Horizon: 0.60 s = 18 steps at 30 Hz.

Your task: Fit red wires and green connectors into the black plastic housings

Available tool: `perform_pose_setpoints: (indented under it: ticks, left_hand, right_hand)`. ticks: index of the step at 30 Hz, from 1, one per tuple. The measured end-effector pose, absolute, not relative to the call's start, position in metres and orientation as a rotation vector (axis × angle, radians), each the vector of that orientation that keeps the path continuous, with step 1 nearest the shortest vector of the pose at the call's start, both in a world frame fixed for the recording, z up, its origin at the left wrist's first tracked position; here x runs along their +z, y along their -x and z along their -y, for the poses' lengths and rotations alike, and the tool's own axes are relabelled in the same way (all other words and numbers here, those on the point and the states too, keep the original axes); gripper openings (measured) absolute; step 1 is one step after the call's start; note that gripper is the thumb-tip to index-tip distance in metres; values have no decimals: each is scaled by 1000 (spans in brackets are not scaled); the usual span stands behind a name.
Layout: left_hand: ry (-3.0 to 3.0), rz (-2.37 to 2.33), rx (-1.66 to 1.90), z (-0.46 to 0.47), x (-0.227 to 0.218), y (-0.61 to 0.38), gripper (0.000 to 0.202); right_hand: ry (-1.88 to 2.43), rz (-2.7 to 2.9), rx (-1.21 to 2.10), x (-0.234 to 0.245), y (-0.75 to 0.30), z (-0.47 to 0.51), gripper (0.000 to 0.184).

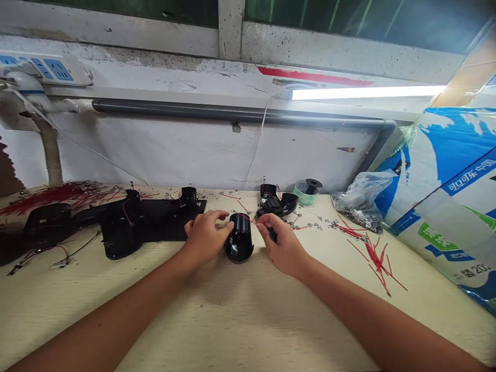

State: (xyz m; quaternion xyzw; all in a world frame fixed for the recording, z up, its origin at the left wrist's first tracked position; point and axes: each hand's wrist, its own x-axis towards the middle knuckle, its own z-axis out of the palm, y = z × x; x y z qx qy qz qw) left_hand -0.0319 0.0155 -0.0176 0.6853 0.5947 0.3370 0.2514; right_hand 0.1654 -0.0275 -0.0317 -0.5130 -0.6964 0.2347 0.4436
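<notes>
Two bare hands work over one glossy black plastic domed housing (239,240), which sits on the cream laminate workbench (232,325) between them. The hands are apart, not touching each other. The left hand (205,237) has its fingertips against the housing's upper edge, seemingly steadying it. The right hand (281,245) looks pinched on a thin red insulated wire (251,219) rising from the housing's top, with a small dark piece (273,235) under its fingers, too hidden to identify.

A firm pinch close to where the wire leaves the housing, with the other hand keeping the shell still, seems the cleanest hold; gripping farther along would likely drag the shell sideways.

To the left lie more black plastic housings (120,227) on a flat black sheet (170,219), beside a tangled heap of red wire pieces (58,199). Ahead sit another black housing (277,204) and a pale green tape roll (306,194). To the right are a clear plastic bag of small metal parts (360,204) and loose red wire offcuts (375,258) — then a blue-and-white woven sack (437,206).
</notes>
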Motion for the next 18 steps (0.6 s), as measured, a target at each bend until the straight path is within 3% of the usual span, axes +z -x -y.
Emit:
perform_pose_setpoints:
  ticks: [3,7,18]
  left_hand:
    - [-1842,-1514,1047,-14,-12,32,23]
    - [-1794,-1226,1143,-7,-8,31,26]
    - [-1528,-1101,1215,-5,-10,27,37]
  right_hand:
    - [1289,1716,608,-30,-164,29,22]
    - [1253,1754,505,-29,-164,30,20]
    - [968,1996,-190,-32,-166,33,7]
